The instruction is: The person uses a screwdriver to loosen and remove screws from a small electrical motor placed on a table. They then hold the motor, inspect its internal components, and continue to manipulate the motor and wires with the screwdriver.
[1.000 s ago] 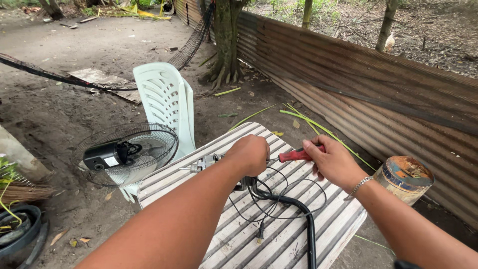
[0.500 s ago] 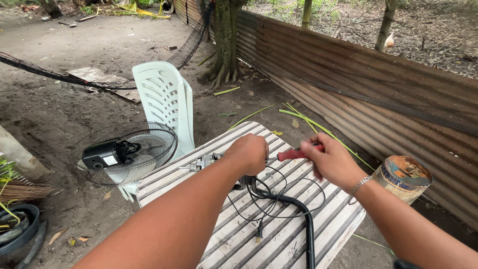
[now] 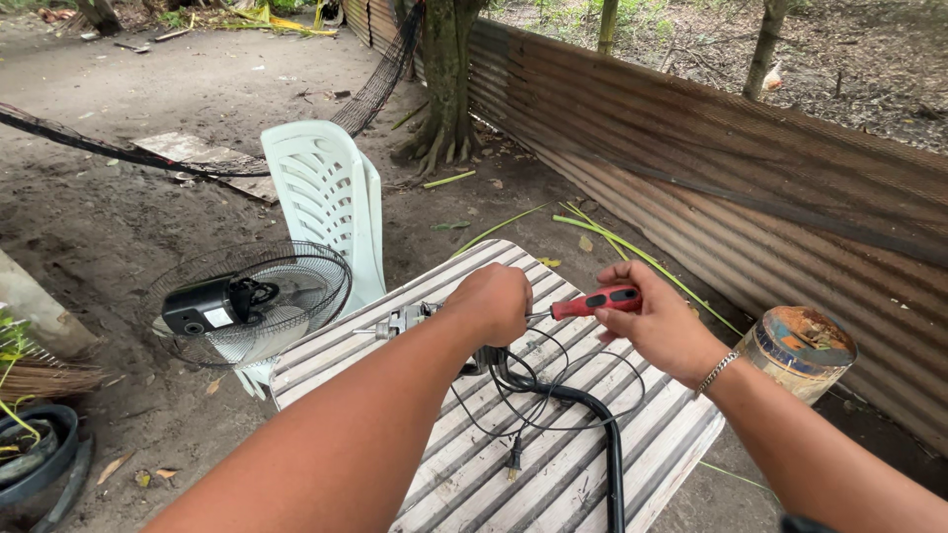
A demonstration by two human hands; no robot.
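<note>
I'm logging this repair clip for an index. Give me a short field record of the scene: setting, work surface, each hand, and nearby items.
setting: outdoor dirt yard beside a corrugated metal fence
work surface: white slatted table
left hand: gripping a metal fan part on the table
right hand: holding a red-handled screwdriver, tip toward the left hand
on table: black power cord with plug
nearby: fan guard with motor on a white plastic chair; rusty tin

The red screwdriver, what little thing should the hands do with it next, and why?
Probably keep turning it. The right hand grips the screwdriver by its red handle, with the shaft pointing into the metal part that the left hand pins to the table. The tip is hidden under the left hand, so this is a guess.
</note>
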